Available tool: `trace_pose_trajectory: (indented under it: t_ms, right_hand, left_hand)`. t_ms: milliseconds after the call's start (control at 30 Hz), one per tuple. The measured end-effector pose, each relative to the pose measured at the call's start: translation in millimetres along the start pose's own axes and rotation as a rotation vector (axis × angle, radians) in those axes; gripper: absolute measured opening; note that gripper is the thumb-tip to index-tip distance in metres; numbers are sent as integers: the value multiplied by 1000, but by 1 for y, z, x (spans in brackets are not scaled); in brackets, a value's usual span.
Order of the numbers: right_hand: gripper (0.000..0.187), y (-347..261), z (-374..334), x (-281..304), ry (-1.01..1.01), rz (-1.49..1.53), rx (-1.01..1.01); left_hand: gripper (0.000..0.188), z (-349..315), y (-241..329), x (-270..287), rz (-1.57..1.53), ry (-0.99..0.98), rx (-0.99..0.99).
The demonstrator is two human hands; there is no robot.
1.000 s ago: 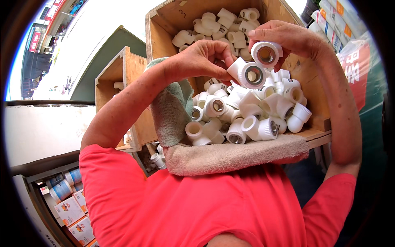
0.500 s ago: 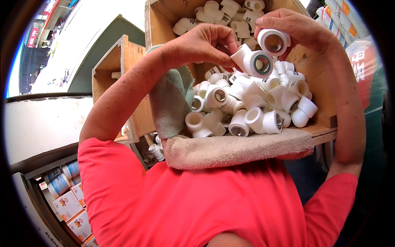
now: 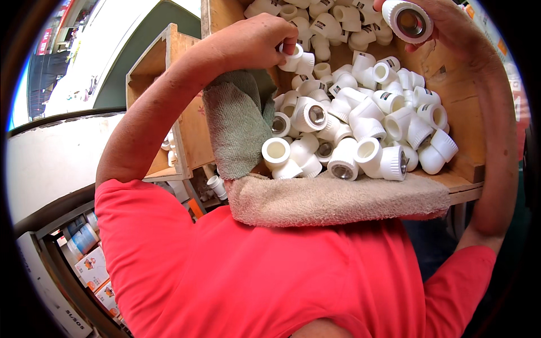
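My left hand (image 3: 262, 40) is over the left side of a wooden box (image 3: 456, 107). Its curled fingers pinch the rim of a white plastic elbow fitting (image 3: 303, 63). Up at the box's right side, my right hand (image 3: 451, 25) grips a white threaded elbow fitting (image 3: 408, 22), whose ribbed collar and metal insert face me. Below both hands lies a heap of loose white fittings (image 3: 369, 115), some with metal threads. More white fittings (image 3: 332, 23) fill the far part of the box.
A beige towel (image 3: 338, 200) covers the box's near edge, and a green cloth (image 3: 239, 124) drapes its left wall. Another wooden box (image 3: 189, 101) stands at the left. Lower left, a shelf holds printed cartons (image 3: 93, 267) and blue-white rolls (image 3: 84, 239).
My hands have moved apart: the left went left and down toward the box's left wall, the right moved right and up with its fitting. The view has shifted slightly.
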State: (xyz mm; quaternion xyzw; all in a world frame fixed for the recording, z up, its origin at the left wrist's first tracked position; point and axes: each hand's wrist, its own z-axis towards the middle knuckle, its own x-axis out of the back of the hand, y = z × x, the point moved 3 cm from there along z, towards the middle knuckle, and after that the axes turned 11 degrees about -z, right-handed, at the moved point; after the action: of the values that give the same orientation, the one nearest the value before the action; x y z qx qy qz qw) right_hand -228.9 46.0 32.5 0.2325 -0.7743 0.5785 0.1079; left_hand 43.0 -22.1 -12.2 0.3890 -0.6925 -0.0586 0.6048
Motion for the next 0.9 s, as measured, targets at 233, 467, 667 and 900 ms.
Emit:
trace_pose_trajectory:
  t_ms: [233, 467, 667, 900]
  right_hand:
    - [37, 0, 1, 1, 5, 2, 17]
    - [36, -4, -2, -6, 65, -19, 85]
    - [36, -14, 4, -7, 36, -32, 38]
    - [38, -9, -10, -6, 40, -9, 94]
  left_hand:
    - [17, 12, -2, -19, 384, -190, 100]
    - [16, 46, -7, -38, 459, -516, 256]
    - [22, 64, -34, -64, 346, -713, 530]
    - [22, 70, -32, -66, 503, -619, 228]
